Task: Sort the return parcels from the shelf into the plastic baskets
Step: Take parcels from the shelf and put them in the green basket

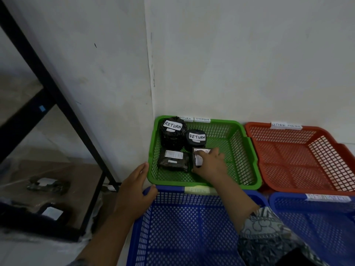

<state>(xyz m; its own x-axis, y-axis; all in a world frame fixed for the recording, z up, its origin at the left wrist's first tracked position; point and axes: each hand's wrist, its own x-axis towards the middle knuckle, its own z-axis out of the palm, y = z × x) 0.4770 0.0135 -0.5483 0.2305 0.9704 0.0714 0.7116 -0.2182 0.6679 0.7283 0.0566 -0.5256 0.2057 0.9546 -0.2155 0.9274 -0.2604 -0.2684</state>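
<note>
Single head-worn wide-angle view, looking forward and down, close above baskets (249, 150) in a wall corner (151, 73), shelf (57, 104) at left

dim, soft light; edges warped, blurred.

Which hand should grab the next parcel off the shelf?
Left, likely: left hand is empty on the blue basket rim, shelf side; right hand holds a parcel in the green basket.

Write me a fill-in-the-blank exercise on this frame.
The right hand grips a parcel in the far-left basket, coloured ____.
Counting that one, this basket holds ____ parcels.
The left hand rests its thumb on the rim of the near-left basket, coloured ____.
The rear-left parcel bears the handwritten word ____.
Missing: green; four; blue; RETURN.
</note>
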